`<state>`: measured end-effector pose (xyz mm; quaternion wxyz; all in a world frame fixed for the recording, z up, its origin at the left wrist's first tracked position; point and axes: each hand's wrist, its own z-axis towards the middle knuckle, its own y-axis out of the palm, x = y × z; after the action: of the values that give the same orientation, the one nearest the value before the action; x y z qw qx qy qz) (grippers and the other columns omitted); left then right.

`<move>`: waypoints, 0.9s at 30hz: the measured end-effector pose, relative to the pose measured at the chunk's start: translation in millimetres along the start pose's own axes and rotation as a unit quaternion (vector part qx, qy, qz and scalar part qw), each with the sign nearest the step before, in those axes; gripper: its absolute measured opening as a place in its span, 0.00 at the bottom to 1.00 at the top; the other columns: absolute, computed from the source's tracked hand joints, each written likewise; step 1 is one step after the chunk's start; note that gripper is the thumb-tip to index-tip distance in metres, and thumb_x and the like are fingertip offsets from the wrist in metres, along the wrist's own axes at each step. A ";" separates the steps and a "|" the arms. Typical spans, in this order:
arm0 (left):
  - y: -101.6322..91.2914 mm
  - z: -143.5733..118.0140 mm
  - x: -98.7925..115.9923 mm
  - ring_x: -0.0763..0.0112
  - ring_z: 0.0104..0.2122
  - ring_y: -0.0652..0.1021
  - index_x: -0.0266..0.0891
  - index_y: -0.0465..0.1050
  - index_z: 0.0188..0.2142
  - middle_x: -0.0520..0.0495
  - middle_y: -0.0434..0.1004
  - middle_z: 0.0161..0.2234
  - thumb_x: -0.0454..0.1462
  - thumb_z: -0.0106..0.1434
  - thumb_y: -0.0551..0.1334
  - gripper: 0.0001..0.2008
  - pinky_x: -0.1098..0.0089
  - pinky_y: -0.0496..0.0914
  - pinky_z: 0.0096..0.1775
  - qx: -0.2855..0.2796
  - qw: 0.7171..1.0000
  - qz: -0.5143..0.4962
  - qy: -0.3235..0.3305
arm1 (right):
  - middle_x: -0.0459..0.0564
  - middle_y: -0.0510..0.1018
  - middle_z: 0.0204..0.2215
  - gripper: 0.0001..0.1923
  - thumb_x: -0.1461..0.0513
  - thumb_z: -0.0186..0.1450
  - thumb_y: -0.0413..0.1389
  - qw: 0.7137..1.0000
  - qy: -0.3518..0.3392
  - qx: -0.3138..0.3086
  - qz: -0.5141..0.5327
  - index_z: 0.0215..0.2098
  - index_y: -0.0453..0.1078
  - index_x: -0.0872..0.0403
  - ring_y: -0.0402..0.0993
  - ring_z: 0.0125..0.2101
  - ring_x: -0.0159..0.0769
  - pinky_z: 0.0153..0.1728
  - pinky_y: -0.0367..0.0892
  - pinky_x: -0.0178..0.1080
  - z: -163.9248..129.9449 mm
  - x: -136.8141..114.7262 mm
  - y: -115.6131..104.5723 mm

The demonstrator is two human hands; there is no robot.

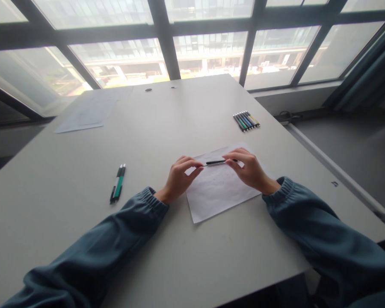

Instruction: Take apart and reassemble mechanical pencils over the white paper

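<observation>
Slim black plastic-looking pen (215,162): likely light, stiff, smooth; best held mid-barrel. Left fingers (195,163) pinch thin dark rod (205,165) at left; right fingers (233,155), closed, grip pen.

Surface (157,124) plain off-white; nr paper (214,192) white w/ v. faint grey marks, far-L sheets (86,113) pale grey-white; held pen piece (214,162) blk; pen pair (119,184) blk w/ white tips, one w/ a green barrel; pen row (246,121) blk & silvery w/ green, blue & yellow stripes; sleeves (96,239) plain dk teal-blue; curtain (365,68) blue-grey; window frame (167,42) dk grey; floor (349,141) mid grey
</observation>
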<state>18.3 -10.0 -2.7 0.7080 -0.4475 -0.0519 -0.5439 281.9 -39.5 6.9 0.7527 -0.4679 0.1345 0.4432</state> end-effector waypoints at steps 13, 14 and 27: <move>0.3 -0.6 -3.5 0.68 0.34 0.76 0.42 0.80 0.37 0.48 0.79 0.32 0.41 0.68 0.65 0.07 0.66 0.72 0.39 0.000 0.999 0.027 -0.026 | 0.51 0.82 0.36 0.07 0.63 0.69 0.58 0.997 0.021 -0.034 -0.059 0.35 0.80 0.51 0.74 0.40 0.42 0.46 0.65 0.45 -1.2 7.4 0.4; -0.1 -0.9 -4.2 0.68 0.34 0.76 0.42 0.80 0.37 0.48 0.79 0.31 0.41 0.69 0.64 0.07 0.66 0.72 0.39 -0.001 0.999 0.037 -0.025 | 0.51 0.81 0.36 0.07 0.63 0.68 0.59 0.997 0.029 -0.022 -0.065 0.35 0.80 0.51 0.74 0.40 0.43 0.45 0.65 0.45 -1.0 8.7 -0.7; -2.0 -4.2 -11.0 0.63 0.37 0.75 0.44 0.81 0.41 0.44 0.81 0.37 0.40 0.70 0.62 0.08 0.64 0.71 0.40 -0.128 0.979 0.154 0.031 | 0.49 0.82 0.33 0.10 0.67 0.64 0.62 0.986 0.052 -0.094 -0.128 0.30 0.82 0.48 0.72 0.39 0.43 0.46 0.60 0.48 -4.2 19.7 5.4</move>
<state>10.5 -5.0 -10.2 0.7213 -0.5202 0.1099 -0.4439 289.7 -31.4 -10.7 0.7478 -0.5727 0.0700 0.3284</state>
